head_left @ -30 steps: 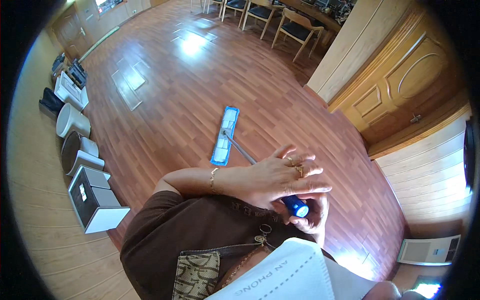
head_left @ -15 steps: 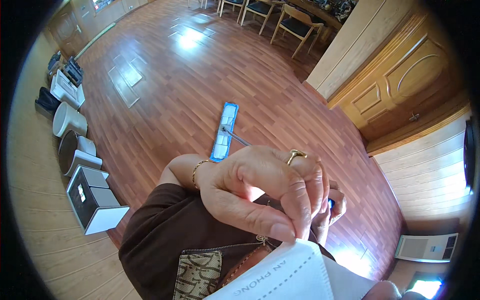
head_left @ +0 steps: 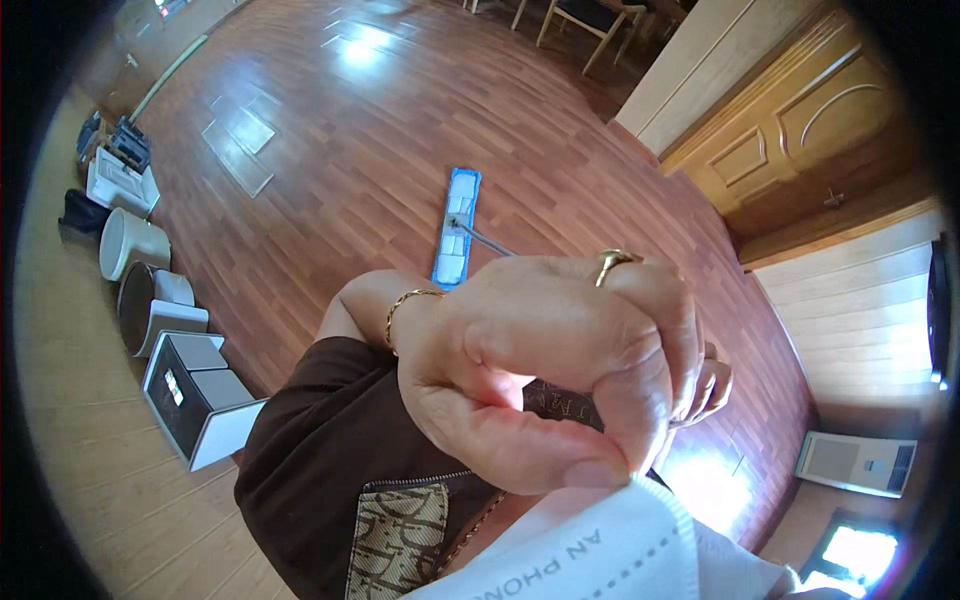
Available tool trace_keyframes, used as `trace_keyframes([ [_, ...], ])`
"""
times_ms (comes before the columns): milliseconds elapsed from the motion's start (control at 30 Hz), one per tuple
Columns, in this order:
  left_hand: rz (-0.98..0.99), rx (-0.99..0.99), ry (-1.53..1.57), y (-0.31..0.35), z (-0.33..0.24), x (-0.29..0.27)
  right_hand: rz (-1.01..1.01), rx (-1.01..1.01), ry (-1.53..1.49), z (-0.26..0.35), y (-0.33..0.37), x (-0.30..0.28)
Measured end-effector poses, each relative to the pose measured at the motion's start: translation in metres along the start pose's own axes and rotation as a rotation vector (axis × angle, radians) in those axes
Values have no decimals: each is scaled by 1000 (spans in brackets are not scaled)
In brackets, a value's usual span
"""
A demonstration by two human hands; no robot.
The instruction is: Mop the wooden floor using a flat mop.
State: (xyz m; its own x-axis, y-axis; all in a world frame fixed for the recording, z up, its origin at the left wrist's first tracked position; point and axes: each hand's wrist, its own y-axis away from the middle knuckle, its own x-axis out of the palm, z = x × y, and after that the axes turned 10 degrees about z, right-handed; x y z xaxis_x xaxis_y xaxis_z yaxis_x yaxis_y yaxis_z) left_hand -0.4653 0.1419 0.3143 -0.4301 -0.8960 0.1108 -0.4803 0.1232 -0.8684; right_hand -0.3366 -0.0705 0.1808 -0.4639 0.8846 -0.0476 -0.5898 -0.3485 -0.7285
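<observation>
My left hand (head_left: pixel 545 370), with a gold ring and a bracelet, is large and close in the middle. Its thumb and forefinger pinch the upper edge of a white face mask (head_left: pixel 560 540) with stitched dots and print. Behind it, partly hidden, the curled fingers of my right hand (head_left: pixel 712 387) show. A flat mop (head_left: pixel 461 196) with a blue-edged white pad lies on the floor beyond. Its thin grey handle (head_left: pixel 487 240) runs toward my right hand and vanishes behind the left; the grip itself is hidden now.
Along the left wall stand a black-and-white box (head_left: pixel 205 395), a white bin (head_left: pixel 135 243) and other containers. A wooden door (head_left: pixel 800 140) is at the right, with a white wall unit (head_left: pixel 857 463) below. Wooden chairs (head_left: pixel 590 25) stand at the far edge of the plank floor (head_left: pixel 560 150).
My left hand has come nearer and a little to the right, still pinching the mask. The view has shifted, so the mop head appears higher. My right hand appears farther right.
</observation>
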Motion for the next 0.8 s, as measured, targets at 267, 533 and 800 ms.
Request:
trace_keyframes([
  [267,229,-333,-82,66,59,-73,-47,23,2,13,18,8],
  [533,558,-1066,-903,246,202,-105,-41,19,-7,20,32,7],
  [800,407,-1010,-1048,249,240,-134,-2,-39,-51,-21,10,-5],
])
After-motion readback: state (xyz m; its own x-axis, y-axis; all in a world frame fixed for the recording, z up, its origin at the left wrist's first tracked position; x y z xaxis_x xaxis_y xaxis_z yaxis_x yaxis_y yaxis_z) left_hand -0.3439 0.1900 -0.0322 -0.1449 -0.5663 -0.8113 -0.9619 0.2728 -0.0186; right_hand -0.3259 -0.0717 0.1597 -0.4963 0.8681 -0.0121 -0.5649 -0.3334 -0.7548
